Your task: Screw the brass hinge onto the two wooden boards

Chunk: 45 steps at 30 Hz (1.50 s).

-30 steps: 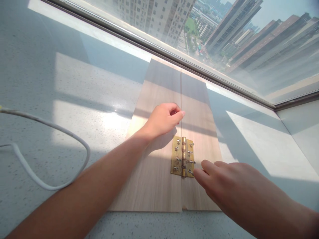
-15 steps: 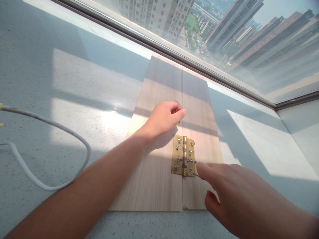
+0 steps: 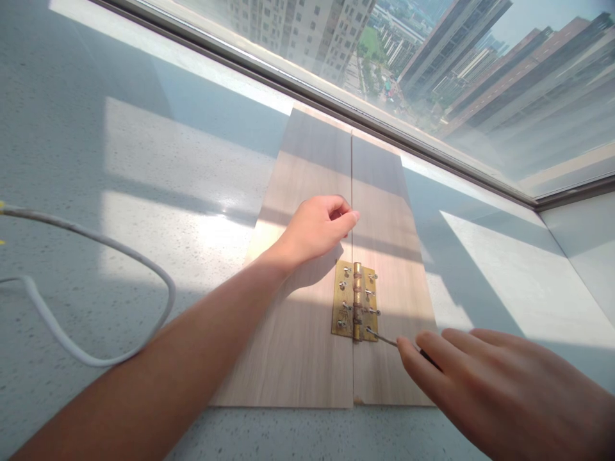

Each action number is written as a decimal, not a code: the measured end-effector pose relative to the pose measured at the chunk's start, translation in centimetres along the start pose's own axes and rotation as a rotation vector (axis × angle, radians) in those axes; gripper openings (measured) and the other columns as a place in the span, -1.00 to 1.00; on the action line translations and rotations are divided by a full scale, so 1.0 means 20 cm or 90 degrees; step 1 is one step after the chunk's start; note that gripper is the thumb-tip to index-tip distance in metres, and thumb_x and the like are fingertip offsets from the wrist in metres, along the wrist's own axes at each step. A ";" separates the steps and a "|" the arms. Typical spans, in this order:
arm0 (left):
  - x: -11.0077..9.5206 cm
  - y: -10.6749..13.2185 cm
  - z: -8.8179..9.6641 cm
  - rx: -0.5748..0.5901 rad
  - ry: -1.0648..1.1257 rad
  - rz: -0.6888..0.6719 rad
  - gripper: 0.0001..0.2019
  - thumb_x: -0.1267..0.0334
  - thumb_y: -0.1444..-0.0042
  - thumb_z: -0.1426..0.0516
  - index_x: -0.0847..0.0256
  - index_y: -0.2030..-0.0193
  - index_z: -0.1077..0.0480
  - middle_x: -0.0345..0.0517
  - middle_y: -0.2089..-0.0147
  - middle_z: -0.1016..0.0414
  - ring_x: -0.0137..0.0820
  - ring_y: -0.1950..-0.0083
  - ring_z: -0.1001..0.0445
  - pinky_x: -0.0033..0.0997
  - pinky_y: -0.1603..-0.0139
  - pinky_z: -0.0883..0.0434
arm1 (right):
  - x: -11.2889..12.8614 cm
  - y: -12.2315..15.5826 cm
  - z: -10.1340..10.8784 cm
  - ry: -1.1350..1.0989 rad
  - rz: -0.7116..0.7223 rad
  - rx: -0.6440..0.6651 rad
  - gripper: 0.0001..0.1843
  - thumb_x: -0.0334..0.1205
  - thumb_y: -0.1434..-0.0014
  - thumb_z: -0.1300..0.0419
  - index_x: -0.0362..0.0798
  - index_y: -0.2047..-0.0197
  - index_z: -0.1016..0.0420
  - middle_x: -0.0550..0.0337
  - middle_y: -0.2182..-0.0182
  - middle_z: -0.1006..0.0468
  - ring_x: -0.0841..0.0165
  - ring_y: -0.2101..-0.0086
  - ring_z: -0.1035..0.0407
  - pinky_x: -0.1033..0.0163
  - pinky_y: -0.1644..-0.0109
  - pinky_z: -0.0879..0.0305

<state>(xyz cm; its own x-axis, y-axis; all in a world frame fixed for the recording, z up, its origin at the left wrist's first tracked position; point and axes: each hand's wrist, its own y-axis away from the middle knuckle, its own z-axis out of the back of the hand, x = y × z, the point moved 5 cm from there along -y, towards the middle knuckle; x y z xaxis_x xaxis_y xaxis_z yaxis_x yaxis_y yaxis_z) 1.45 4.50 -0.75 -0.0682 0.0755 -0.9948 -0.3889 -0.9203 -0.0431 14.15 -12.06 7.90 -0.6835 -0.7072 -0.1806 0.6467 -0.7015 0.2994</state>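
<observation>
Brass butt hinge (image 3: pixel 354 301) lying flat across the seam between two pale wood boards, one leaf on the left board (image 3: pixel 298 282), the other on the right board (image 3: pixel 387 269). Several small screws (image 3: pixel 371 293) standing proud of both leaves, not driven home. Likely stiff, thin metal, light for its size, smooth and a little slippery under sunlight; best steadied by pressing on the boards rather than pinching the leaves, since the raised screw heads leave little bare brass to grip.

Thin metal shaft of a screwdriver (image 3: pixel 384 339) touching the lowest screw on the right leaf, held at a shallow slant. Handle hidden inside the right hand (image 3: pixel 485 378) — fingers (image 3: pixel 413 358) closed around the tool, thumb and forefinger nearest the tip. Narrow shaft, easy to slip off a small screw head if tilted, by the look of it.

Left hand (image 3: pixel 314 227) resting on the left board just above the hinge, fingers curled together in a loose fist with the thumb tip at the seam; nothing visible inside it. Boards probably light and rigid, apt to slide on the smooth surface unless held down.

Beneath, a speckled pale grey tabletop (image 3: pixel 144 192), banded with sun and shadow. White cable (image 3: pixel 96 358) looping at the left, well apart from the boards. Window frame (image 3: pixel 336 96) along the far edge — tall buildings beyond the glass.
</observation>
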 end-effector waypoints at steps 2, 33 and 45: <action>0.00 0.00 0.00 0.001 -0.001 0.001 -0.80 0.21 -0.16 -0.09 0.23 0.45 -0.37 -0.16 0.44 -0.46 -0.44 0.38 -0.40 -0.37 0.32 -0.30 | 0.03 -0.01 0.00 0.040 0.067 0.014 -0.68 -0.55 0.11 -0.01 0.05 0.35 -0.31 0.22 0.54 -0.42 0.30 0.60 -0.19 0.12 0.49 0.15; -0.06 0.03 -0.03 0.068 -0.020 0.001 -0.87 0.22 -0.14 -0.15 0.23 0.36 -0.42 -0.17 0.39 -0.47 -0.44 0.38 -0.41 -0.39 0.35 -0.33 | -0.01 0.01 0.05 -0.323 -0.172 -0.266 -0.42 0.02 -0.37 0.07 0.01 -0.37 -0.08 -0.14 -0.24 -0.31 0.04 -0.23 -0.20 -0.09 -0.19 -0.29; -0.35 0.30 -0.36 0.367 -0.042 -0.333 -0.78 0.15 -0.04 -0.31 0.17 0.31 -0.38 -0.16 0.25 -0.54 -0.33 0.19 -0.47 -0.35 0.24 -0.37 | -0.15 0.01 -0.11 -0.881 -0.395 -0.425 -0.26 0.07 -0.38 0.53 0.14 -0.35 -0.22 0.10 -0.35 -0.24 0.14 -0.27 -0.20 -0.06 -0.22 -0.33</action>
<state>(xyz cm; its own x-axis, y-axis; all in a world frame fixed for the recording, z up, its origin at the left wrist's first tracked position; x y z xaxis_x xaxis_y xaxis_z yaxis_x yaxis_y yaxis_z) 6.23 -4.29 5.30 0.2082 0.4834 -0.8503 -0.8004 -0.4155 -0.4321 17.00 -10.33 6.43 -0.4038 0.0297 0.9144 -0.0497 -0.9987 0.0105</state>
